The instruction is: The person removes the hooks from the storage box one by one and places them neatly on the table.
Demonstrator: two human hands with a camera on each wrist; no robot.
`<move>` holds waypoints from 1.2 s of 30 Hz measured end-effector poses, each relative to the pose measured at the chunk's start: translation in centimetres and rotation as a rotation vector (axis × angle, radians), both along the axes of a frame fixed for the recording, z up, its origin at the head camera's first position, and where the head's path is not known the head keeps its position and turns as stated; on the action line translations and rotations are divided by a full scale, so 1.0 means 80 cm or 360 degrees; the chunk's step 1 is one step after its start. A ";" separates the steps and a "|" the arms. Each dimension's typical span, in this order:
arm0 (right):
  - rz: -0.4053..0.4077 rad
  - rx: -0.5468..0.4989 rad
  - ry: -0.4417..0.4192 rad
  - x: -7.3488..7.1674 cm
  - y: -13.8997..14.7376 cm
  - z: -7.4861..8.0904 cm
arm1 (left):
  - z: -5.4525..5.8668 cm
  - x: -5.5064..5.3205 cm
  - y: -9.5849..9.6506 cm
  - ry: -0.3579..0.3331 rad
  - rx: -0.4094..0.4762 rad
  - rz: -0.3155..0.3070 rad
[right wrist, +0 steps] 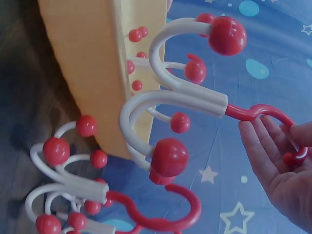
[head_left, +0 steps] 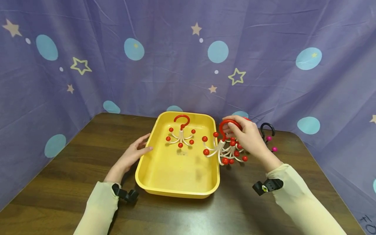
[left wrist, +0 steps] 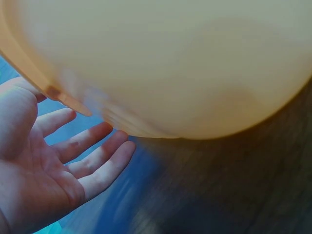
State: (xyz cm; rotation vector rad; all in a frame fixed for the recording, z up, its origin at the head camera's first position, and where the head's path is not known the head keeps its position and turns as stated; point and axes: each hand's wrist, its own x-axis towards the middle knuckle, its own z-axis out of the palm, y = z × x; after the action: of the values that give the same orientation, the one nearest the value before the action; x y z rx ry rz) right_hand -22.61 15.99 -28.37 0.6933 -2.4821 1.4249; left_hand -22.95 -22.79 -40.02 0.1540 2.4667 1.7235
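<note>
My right hand (head_left: 245, 135) grips the red hook of a rotating hook hanger (head_left: 218, 148), whose curved white arms end in red balls. The hanger hangs over the right rim of the yellow tray (head_left: 176, 192); in the right wrist view its white arms (right wrist: 170, 97) fan out beside the tray wall. My left hand (head_left: 132, 155) holds the tray's left side, thumb over the rim and fingers (left wrist: 105, 170) along the outside. Inside the tray stands another red-and-white hanger (head_left: 181, 134), hook upward.
More red-and-white hangers (right wrist: 73, 187) are on the wooden table (head_left: 73, 169), right of the tray and partly behind the held one. Behind my right hand is a black hook (head_left: 268, 125) with pink balls. A purple curtain (head_left: 176, 81) with stars closes off the back.
</note>
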 end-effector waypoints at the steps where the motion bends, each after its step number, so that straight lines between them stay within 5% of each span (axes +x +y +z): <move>1: -0.0005 -0.0003 0.0007 0.002 0.003 0.000 | 0.000 0.000 0.000 0.0002 0.0001 0.0000; 24: -0.0215 0.0201 0.0170 0.030 0.062 -0.018 | -0.002 -0.004 -0.001 -0.0005 0.0002 0.0000; 36: -0.0251 0.0253 0.0161 0.028 0.074 -0.043 | -0.002 -0.002 -0.001 -0.0009 0.0002 -0.0001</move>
State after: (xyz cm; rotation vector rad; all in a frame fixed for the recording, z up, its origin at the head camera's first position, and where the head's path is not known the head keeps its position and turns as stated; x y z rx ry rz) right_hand -20.34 21.90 -31.83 0.5675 -2.5271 1.1198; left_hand -23.13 -22.86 -40.21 0.1502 2.4614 1.7226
